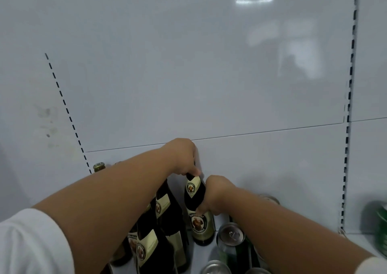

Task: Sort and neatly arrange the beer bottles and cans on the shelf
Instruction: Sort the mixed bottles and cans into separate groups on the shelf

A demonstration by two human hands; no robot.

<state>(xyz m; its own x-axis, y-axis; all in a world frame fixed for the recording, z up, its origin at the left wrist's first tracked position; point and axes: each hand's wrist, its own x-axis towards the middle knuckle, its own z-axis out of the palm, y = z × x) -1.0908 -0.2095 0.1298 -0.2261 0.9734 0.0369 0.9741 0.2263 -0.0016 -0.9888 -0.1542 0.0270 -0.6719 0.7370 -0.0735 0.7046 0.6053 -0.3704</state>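
Note:
A dark brown beer bottle (199,210) with a cream label stands upright on the white shelf (204,252), near the back panel. My left hand (184,158) grips its top from above, hiding the cap. My right hand (217,194) holds its shoulder from the right. Left of it, several similar brown bottles (165,215) stand in a row under my left forearm. Silver-topped green cans (230,235) sit to the right, under my right forearm. A gold-capped bottle (99,166) peeks out at the far left.
The white back panel (209,74) rises behind the bottles, with slotted uprights at left (62,99) and right (349,106). A green object (377,227), blurred, sits at the right edge beyond the right upright. Bare shelf lies behind the cans.

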